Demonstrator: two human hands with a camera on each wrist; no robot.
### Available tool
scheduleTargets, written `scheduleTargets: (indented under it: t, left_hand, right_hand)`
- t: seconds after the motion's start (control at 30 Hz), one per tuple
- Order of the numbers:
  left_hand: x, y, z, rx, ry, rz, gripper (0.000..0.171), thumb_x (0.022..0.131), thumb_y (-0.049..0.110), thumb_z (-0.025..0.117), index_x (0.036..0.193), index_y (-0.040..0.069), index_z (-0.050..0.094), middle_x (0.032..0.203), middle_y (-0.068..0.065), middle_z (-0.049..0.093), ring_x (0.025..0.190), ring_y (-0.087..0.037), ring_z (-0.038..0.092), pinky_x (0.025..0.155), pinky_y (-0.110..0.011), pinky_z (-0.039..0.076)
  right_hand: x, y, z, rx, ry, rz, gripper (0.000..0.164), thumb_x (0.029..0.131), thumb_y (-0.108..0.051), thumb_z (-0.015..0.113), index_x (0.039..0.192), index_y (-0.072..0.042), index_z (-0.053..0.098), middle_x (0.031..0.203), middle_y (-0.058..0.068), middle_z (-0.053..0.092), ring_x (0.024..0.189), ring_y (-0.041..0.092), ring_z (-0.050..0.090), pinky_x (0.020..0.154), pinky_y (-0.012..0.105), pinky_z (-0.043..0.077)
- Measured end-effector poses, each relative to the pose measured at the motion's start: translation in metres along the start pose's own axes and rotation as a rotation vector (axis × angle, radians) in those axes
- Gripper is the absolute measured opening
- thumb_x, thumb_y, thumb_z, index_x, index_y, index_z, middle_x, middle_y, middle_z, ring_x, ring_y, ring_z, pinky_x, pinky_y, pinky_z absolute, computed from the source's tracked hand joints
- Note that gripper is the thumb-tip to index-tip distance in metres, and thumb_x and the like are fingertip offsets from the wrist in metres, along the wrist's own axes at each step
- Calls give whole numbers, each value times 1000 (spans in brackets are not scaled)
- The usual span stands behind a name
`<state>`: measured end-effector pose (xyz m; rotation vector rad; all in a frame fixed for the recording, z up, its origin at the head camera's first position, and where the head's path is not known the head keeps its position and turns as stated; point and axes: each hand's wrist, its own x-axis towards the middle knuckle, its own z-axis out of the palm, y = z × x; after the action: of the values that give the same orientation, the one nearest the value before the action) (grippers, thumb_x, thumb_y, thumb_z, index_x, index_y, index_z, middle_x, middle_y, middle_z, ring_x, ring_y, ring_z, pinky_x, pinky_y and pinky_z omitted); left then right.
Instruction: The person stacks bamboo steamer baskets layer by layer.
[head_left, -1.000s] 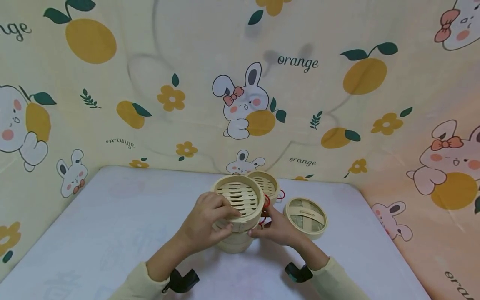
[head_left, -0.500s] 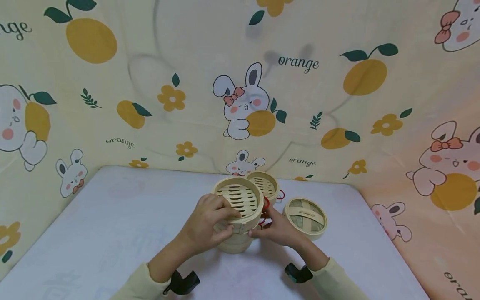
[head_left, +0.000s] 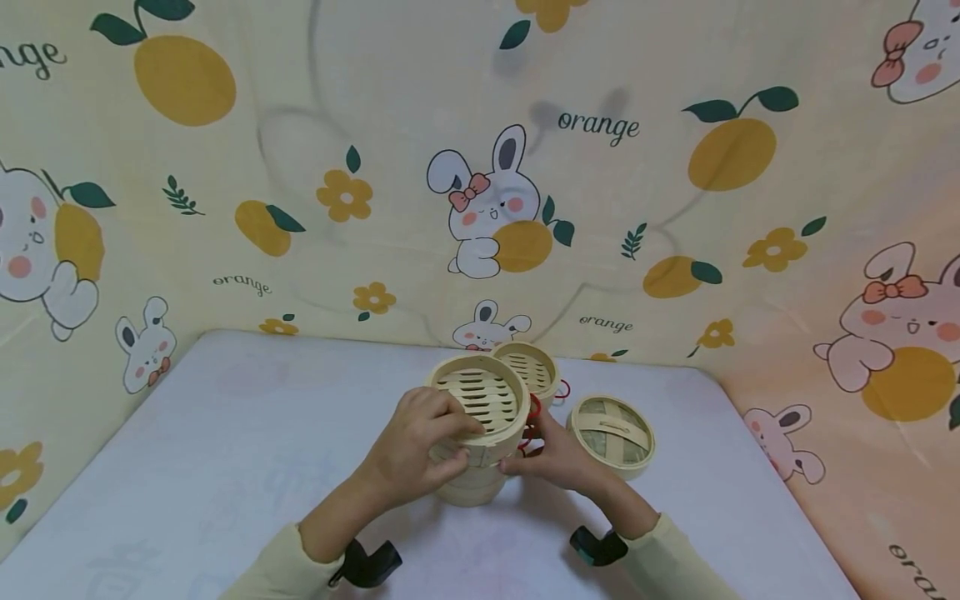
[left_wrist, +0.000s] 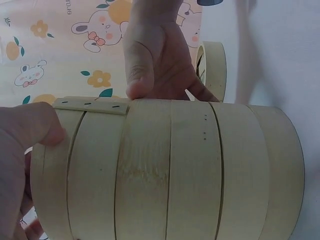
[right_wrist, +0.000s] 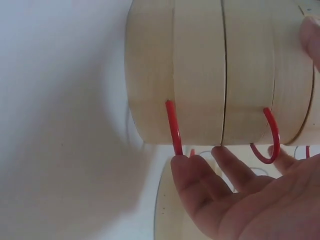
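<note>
Left fingers (head_left: pixel 453 426) over top rim (head_left: pixel 477 362), steamer stack (head_left: pixel 480 471) between, right fingers (right_wrist: pixel 197 182) alongside

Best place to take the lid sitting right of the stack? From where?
I'd put the grip on the strip handle, coming from above. The lid lies handle-up on the table, and the strip runs roughly left to right across its top, so pinch its near and far edges. Can't tell whether a finger fits underneath.
</note>
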<state>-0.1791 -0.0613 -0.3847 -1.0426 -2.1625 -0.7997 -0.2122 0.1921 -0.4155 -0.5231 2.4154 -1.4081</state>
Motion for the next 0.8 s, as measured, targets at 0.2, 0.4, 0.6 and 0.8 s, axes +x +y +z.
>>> scheduleTargets:
  t: [0.2,0.4,0.6,0.8]
  left_hand:
    - [1,1,0,8,-9,-17,26,71,18,71,96,25,72,89,11,54,94,-8,50,94,-40,40]
    - [2,2,0,11,-7,-16,26,71,18,71,97,25,72,88,11,54,93,-8,50,94,-40,39]
    - [1,1,-1,15,-6,8,27,72,17,72,98,24,72,89,10,54,91,-8,50,92,-38,42]
    - [-1,-1,-1,-16,-5,18,28,72,14,73,99,23,72,90,9,54,91,-9,50,81,-30,44]
  right_hand:
    - [0,2,-4,55,-26,-17,98,77,-26,80,153,-25,17,138,14,45,117,30,51,84,36,52]
    - [1,2,-6,64,-39,-44,97,77,-25,81,152,-19,19,136,17,46,115,30,52,84,35,52]
    - [1,0,-6,73,-29,-43,97,75,-25,82,152,-21,22,138,13,47,120,31,51,87,38,53]
    - [0,0,-6,110,-29,-64,99,74,-23,82,152,-23,22,136,14,48,120,33,51,85,37,52]
